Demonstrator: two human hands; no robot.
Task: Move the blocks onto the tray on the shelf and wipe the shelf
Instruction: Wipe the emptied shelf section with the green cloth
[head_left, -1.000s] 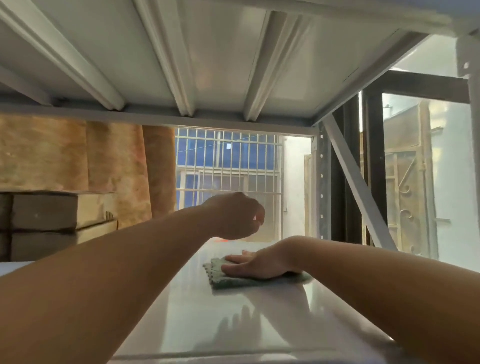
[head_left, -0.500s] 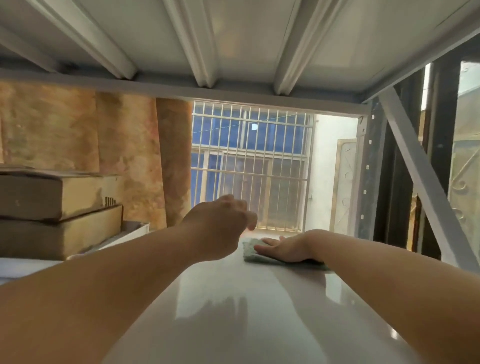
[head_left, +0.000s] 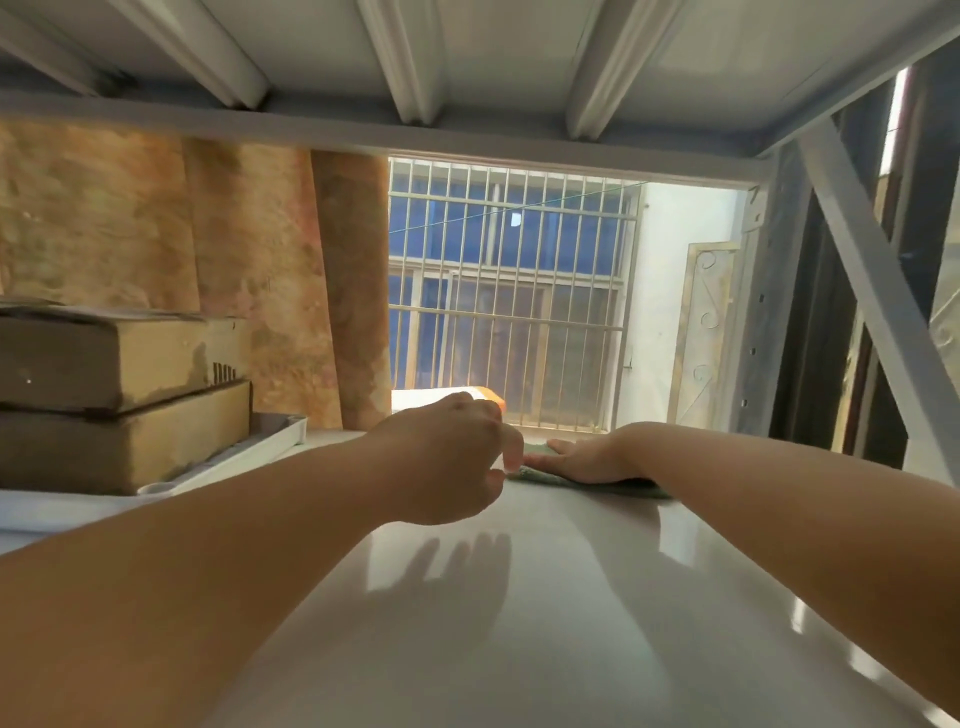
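Observation:
Two brown blocks are stacked at the left, the upper block (head_left: 119, 364) on the lower block (head_left: 130, 441). They sit on a white tray (head_left: 249, 452) lying on the glossy white shelf (head_left: 519, 623). My right hand (head_left: 587, 457) lies flat with straight fingers on a green cloth (head_left: 641, 487) near the shelf's far edge. My left hand (head_left: 447, 457) hovers just above the shelf to the left of the cloth. Its fingers are loosely curled and hold nothing.
The underside of the upper shelf (head_left: 467, 52) with its ribs hangs low overhead. A diagonal metal brace (head_left: 872, 291) and upright post bound the right side. An orange and white object (head_left: 491, 397) shows past the far edge, with a barred window (head_left: 509, 312) beyond.
My right hand has slid the cloth farther back along the shelf. My left hand has dropped lower, close beside it. The view has shifted and now takes in more of the blocks and tray.

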